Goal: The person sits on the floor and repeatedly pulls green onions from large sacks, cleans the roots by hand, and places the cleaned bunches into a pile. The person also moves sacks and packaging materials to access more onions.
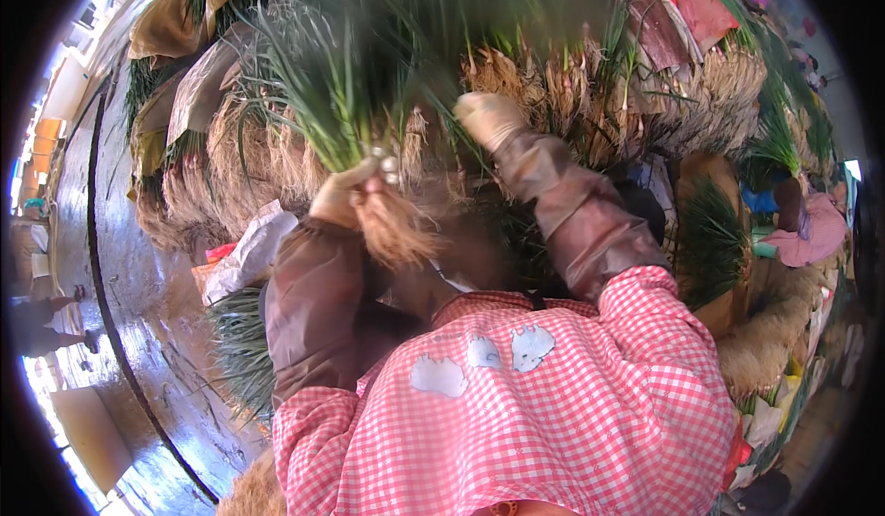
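My left hand (343,194), in a pale glove, grips a bunch of spring onions (339,125) near the bulbs. Its stringy roots (394,232) hang towards my lap and its green leaves spread up and away. Over to the right, my right hand (489,118), gloved too, is curled and a little blurred beside the leaves and roots of the heap; whether it holds a stalk, I cannot tell. Brown sleeve covers reach up both forearms. Beyond my hands lies a large heap of spring onions (511,77), roots facing me.
Bundles partly wrapped in brown paper (207,90) lie at the left, by a wet floor (148,295). Crumpled white paper (256,243) and more green leaves (242,339) are near my left elbow. At the right, a co-worker (805,229) sits beside another bunch (712,243).
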Tool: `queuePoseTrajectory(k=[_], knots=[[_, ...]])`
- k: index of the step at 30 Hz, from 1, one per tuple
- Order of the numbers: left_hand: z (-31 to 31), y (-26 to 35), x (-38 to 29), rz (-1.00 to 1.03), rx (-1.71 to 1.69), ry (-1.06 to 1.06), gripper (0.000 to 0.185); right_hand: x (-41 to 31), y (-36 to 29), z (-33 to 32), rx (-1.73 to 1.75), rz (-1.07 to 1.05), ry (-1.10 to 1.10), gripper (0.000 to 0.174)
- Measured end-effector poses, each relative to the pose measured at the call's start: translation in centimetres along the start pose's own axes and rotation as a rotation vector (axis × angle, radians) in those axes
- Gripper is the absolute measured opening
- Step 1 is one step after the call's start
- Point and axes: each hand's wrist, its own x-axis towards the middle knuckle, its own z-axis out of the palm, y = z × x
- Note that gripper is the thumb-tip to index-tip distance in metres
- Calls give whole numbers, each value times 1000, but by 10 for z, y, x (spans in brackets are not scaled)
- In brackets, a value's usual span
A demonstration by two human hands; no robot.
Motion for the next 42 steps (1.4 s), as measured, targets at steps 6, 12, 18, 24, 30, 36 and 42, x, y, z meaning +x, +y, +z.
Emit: queuePoseTrajectory(k=[6,12,18,24,30,36,42], knots=[[-6,31,-20,329,-105,-271,30,-5,22,-14,-283,59,-445,40],[12,33,-18,504,-170,-201,30,63,-86,108,364,142,-415,57],[12,35,-8,454,-25,-13,20,104,-82,142,285,312,-583,43],[3,21,11,292,-14,-68,38,87,-7,20,1125,191,-668,24],[-3,-14,32,37,28,168,14,24,-19,-20,1394,161,-762,27],[-9,-27,30,-9,118,149,16,-21,-61,-7,947,-6,-395,41],[-15,-18,15,15,107,146,16,-5,-88,28,1741,221,-892,62]])
